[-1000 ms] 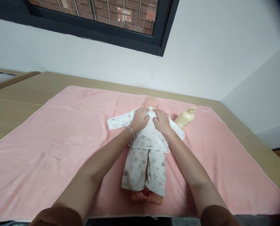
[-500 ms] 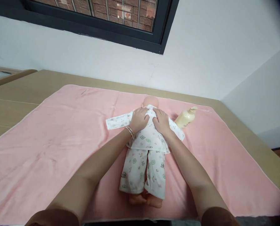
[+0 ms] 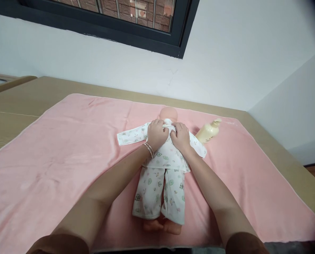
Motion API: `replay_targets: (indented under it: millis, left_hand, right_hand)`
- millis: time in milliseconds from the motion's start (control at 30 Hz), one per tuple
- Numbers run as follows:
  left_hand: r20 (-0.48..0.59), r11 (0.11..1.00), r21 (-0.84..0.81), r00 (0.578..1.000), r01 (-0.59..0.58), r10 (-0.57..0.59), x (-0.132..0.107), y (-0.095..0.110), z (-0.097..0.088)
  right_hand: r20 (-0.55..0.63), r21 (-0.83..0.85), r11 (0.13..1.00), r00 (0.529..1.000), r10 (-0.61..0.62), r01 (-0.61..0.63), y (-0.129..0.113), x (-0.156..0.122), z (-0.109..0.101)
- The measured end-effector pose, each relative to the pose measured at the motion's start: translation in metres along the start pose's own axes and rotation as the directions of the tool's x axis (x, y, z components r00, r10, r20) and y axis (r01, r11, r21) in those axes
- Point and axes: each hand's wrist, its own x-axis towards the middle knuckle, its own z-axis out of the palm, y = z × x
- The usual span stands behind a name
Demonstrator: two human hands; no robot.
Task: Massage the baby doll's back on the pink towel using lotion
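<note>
A baby doll (image 3: 168, 113) lies stretched out on a pink blanket (image 3: 67, 169), its head away from me and its bare feet toward me. No face shows on its smooth head. It wears a white patterned shirt (image 3: 165, 155) and matching trousers (image 3: 149, 192). My left hand (image 3: 156, 134) and my right hand (image 3: 180, 137) rest on the upper part of the shirt, fingers curled into the cloth. Between them a raised fold of fabric runs across just below the collar. Both hands are closed on the shirt; the fingertips are partly hidden.
A cream pump bottle (image 3: 209, 131) lies tilted beside the doll's right-hand sleeve. The blanket covers much of a wooden table (image 3: 279, 155). Behind it rises a white wall (image 3: 215, 77) with a dark-framed window (image 3: 182, 31).
My fingers have curled in from lying flatter on the shirt, and the cloth near the collar has bunched into a fold. The doll and bottle keep their places.
</note>
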Motion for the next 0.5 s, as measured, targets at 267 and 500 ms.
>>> replay_targets:
  millis: [267,500]
  left_hand:
    - [0.080,0.988,-0.092,0.988,-0.124,0.131,0.0033,-0.0073,0.0021]
    - [-0.008,0.993,-0.075,0.995,-0.096,0.096,-0.0006,-0.0065,0.0029]
  right_hand:
    - [0.091,0.008,0.994,0.990,-0.107,0.106,0.0073,0.0048,0.0014]
    - [-0.003,0.014,0.998,0.999,-0.054,0.054,0.0008,0.0005,0.0010]
